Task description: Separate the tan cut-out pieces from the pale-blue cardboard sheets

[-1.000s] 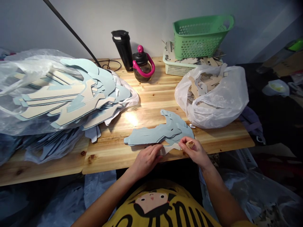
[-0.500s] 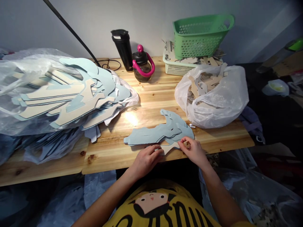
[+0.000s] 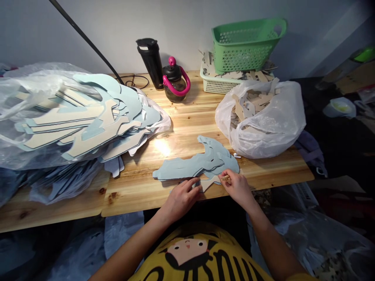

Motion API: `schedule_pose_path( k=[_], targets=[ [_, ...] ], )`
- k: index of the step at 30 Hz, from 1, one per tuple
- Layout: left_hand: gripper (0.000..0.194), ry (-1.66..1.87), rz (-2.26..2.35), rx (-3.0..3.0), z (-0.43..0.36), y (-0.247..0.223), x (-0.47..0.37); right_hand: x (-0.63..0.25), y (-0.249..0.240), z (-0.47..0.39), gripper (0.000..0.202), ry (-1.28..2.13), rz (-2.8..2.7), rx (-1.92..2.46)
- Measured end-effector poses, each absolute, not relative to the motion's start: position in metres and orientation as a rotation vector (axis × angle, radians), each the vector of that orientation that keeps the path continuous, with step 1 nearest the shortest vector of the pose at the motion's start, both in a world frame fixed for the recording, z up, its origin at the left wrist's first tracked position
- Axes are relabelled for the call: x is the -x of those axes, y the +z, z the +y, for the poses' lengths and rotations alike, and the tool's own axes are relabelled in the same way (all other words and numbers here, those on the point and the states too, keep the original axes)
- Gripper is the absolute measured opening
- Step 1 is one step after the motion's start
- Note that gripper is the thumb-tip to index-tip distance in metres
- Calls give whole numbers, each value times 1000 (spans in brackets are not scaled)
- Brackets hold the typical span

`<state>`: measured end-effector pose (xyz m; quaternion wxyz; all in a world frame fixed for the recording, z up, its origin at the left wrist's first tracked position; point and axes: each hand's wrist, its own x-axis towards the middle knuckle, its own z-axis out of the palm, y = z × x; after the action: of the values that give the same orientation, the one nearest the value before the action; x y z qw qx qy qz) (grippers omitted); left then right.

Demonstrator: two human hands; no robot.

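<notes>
Near the table's front edge lies a cream-coloured flat piece [image 3: 208,183]. My left hand [image 3: 183,196] presses on its left end, fingers together on it. My right hand [image 3: 236,186] is closed at the piece's right end, pinching a small tan object [image 3: 225,178] too small to name. Just behind both hands, a pile of light blue cut pieces [image 3: 184,168] spreads across the wood, its right part fanned out and overlapping. A small white item [image 3: 236,155] sits beyond the pile's right end.
Plastic bags of cut pieces stand at the left [image 3: 88,128] and right [image 3: 269,136]. Behind are a black tumbler [image 3: 150,64], a pink-handled bottle [image 3: 175,84] and a green basket [image 3: 243,50] on a pale basket [image 3: 218,86] of scraps.
My right hand has shifted slightly left, and the small tan object is turned differently in its fingers. My left hand stays on the cream piece. The view has moved a little.
</notes>
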<state>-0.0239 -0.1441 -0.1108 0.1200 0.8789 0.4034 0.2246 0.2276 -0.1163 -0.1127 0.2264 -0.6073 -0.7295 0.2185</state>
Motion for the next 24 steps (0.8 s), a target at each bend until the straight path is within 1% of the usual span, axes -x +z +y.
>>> schedule_pose_path(
  k=[4, 7, 13, 18, 24],
  targets=[
    [24, 569, 1190, -2588, -143, -106, 21, -225, -106, -118, 31, 721, -1909, 1674],
    [31, 494, 1201, -2614, -142, -105, 20, -222, -101, -118, 33, 763, -1861, 1643],
    [48, 365, 1214, -2729, -141, -106, 19, -220, -106, -115, 28, 643, -1906, 1616],
    [45, 291, 1235, -2749, -140, -105, 17, -221, -115, -116, 23, 527, -1972, 1627],
    [45, 213, 1277, -2745, -139, -100, 10, -222, -113, -118, 20, 516, -2006, 1627]
  ],
)
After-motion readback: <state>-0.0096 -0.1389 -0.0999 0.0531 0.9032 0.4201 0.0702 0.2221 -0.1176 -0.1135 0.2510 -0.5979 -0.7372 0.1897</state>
